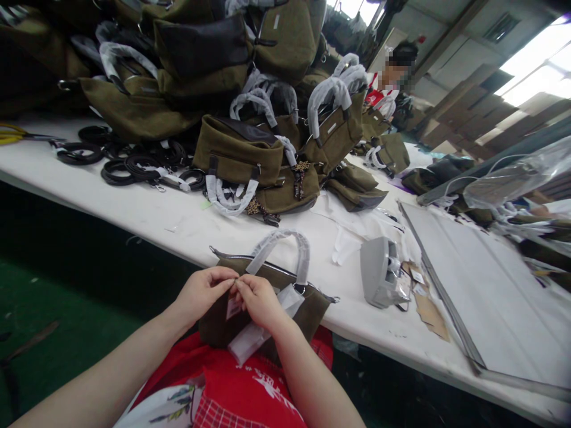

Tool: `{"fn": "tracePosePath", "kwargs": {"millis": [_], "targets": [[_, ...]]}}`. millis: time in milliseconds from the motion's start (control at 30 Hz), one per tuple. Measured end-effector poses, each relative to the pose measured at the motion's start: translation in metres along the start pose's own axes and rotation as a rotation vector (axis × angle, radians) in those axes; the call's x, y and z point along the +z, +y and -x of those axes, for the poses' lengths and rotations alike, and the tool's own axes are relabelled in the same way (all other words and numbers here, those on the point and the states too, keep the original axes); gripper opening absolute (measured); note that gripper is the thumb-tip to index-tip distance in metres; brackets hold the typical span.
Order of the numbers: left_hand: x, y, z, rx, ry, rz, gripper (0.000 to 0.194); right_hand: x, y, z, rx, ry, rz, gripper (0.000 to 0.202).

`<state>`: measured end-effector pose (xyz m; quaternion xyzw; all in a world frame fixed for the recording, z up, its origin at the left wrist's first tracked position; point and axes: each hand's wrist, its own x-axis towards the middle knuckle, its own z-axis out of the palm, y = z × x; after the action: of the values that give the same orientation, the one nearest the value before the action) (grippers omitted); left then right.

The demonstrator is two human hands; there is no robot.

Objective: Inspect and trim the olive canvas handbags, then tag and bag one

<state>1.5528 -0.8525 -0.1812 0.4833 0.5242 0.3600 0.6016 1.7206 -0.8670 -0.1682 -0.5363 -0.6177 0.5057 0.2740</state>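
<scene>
An olive handbag (312, 315) leans against the table's near edge in front of my red apron. White wrapping covers its handles (304, 252), and a zipper (272, 265) runs along its top. Over the bag's left part, my left hand (207, 294) and my right hand (259, 300) meet with thumbs and fingertips pinched together. Whatever sits between the fingertips is too small to make out. A pale tag (232, 307) shows just below the fingers, partly hidden by my right hand.
Olive bags (241, 151) with wrapped handles are piled along the back. Coiled black straps (134, 168) and yellow-handled scissors (13, 134) lie at left. Right of my bag are a grey tape dispenser (377, 270), cardboard scraps (432, 315) and a large pale panel (491, 285). A person (386, 83) stands farther back.
</scene>
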Motion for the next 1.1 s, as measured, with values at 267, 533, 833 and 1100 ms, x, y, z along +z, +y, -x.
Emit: {"fn": "tracePosePath", "kwargs": {"millis": [267, 533, 833, 1100], "targets": [[0.003, 0.000, -0.004, 0.012, -0.011, 0.036, 0.035, -0.001, -0.006, 0.002, -0.117, 0.057, 0.147, 0.026], [0.016, -0.009, -0.005, -0.002, 0.046, 0.214, 0.035, 0.004, 0.001, -0.001, -0.054, 0.081, -0.045, 0.023], [0.013, 0.000, -0.005, -0.011, -0.028, 0.190, 0.042, -0.014, -0.016, 0.003, -0.095, 0.131, 0.188, 0.027], [0.011, 0.001, -0.006, 0.020, -0.080, 0.120, 0.038, -0.013, -0.012, 0.001, -0.078, 0.107, 0.155, 0.028]]}}
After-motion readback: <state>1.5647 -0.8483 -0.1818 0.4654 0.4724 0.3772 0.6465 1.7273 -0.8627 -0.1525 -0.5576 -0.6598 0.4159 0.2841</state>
